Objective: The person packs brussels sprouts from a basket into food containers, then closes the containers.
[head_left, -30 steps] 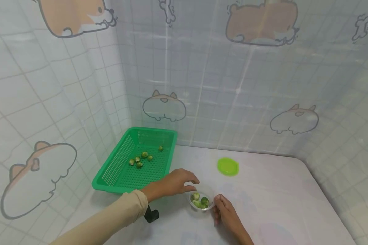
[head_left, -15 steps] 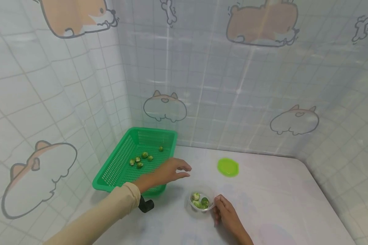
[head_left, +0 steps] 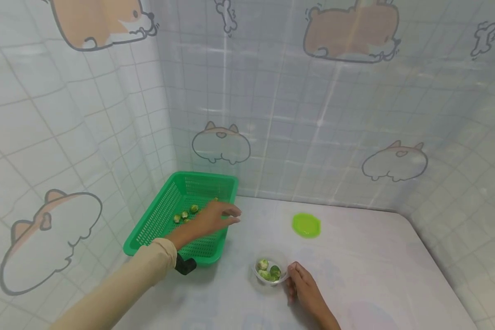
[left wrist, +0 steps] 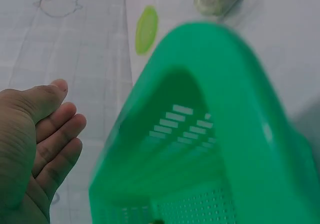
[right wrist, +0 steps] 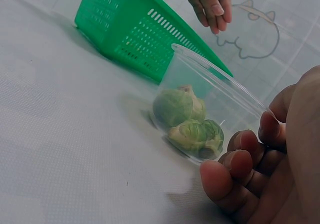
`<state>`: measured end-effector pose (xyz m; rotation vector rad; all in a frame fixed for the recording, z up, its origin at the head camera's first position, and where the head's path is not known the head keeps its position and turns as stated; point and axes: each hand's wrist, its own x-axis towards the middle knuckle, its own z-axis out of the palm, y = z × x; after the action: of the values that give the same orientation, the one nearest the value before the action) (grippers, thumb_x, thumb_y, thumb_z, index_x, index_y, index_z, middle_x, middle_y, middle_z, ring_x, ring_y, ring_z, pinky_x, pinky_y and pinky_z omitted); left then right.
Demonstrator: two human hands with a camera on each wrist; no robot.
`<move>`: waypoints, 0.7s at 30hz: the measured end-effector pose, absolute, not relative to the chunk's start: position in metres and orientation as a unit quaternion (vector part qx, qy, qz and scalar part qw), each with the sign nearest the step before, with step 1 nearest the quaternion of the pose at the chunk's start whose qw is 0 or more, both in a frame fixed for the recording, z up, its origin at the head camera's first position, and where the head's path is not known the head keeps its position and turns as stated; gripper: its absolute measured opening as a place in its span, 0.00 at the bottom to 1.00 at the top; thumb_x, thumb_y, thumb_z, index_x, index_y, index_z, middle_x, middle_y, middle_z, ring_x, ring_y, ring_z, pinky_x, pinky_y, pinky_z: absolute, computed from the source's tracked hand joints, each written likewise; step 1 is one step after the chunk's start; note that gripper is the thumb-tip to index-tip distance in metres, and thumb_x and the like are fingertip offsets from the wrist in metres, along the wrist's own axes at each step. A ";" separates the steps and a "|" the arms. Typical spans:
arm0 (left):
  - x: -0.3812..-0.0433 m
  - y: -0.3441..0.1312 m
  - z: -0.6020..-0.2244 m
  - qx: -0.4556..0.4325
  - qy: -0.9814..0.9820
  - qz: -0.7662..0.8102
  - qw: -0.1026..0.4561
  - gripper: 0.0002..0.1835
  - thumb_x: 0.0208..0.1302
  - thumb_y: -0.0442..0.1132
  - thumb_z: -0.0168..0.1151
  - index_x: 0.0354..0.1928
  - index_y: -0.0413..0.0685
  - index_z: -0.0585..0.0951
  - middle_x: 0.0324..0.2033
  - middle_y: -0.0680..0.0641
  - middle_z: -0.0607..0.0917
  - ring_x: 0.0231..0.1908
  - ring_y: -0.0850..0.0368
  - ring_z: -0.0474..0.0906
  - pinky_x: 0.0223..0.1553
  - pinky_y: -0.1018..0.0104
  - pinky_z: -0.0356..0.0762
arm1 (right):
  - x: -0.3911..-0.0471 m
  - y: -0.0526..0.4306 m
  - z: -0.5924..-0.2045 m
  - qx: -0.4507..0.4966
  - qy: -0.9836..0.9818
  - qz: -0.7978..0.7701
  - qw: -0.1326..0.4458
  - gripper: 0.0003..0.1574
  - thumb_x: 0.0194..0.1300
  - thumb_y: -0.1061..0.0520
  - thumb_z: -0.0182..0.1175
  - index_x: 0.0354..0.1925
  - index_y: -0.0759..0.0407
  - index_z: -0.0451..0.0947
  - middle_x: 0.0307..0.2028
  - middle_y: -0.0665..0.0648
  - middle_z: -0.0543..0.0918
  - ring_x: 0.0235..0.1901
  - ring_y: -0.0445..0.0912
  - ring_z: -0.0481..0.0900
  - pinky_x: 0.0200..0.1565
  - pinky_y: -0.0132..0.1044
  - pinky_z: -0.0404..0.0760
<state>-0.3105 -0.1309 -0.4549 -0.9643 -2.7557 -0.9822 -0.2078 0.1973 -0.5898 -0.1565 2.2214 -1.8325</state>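
Observation:
A clear plastic cup [head_left: 261, 280] with several Brussels sprouts [head_left: 265, 275] inside stands on the table. My right hand [head_left: 307, 291] pinches its rim from the right; in the right wrist view the thumb and forefinger meet at the rim's edge. Over the right side of the green basket [head_left: 148, 224] hovers my left hand [head_left: 212, 217], fingers loosely bent and apart, holding nothing. More Brussels sprouts [head_left: 194, 209] lie on the basket floor, some hidden behind the left hand. In the left wrist view the left hand [left wrist: 35, 149] is above the basket rim [left wrist: 220, 58].
A bright green lid [head_left: 306, 225] lies flat on the white table [head_left: 367, 256] behind the cup. Patterned plastic sheeting [head_left: 297, 114] walls in the back and sides. A black strap mount [head_left: 185, 265] sits on the left wrist.
From beside the cup, my left hand has moved left and away from me, and is now over the basket. My right hand and the cup stay in place.

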 end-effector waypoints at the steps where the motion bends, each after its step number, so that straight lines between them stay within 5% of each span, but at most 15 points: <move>1: -0.312 -0.133 -0.455 -0.306 -0.896 -0.320 0.028 0.14 0.70 0.47 0.65 0.53 0.52 0.86 0.49 0.53 0.88 0.51 0.58 0.83 0.55 0.59 0.82 | -0.208 0.198 -0.590 -0.054 0.764 -0.630 0.130 0.23 0.83 0.45 0.40 0.41 0.63 0.67 0.29 0.54 0.72 0.23 0.47 0.73 0.23 0.40 0.82; 21: -0.346 -0.181 -0.467 -0.261 -0.910 -0.319 0.048 0.15 0.68 0.42 0.67 0.54 0.46 0.85 0.50 0.48 0.88 0.51 0.53 0.84 0.56 0.53 0.81 | -0.209 0.199 -0.589 -0.056 0.763 -0.631 0.129 0.24 0.82 0.44 0.41 0.40 0.63 0.67 0.28 0.54 0.72 0.22 0.46 0.73 0.23 0.40 0.82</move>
<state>-0.3465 -0.1814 -0.4671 -0.7964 -2.7741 -0.9714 -0.2086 0.1991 -0.5895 -0.1624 2.2178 -1.8331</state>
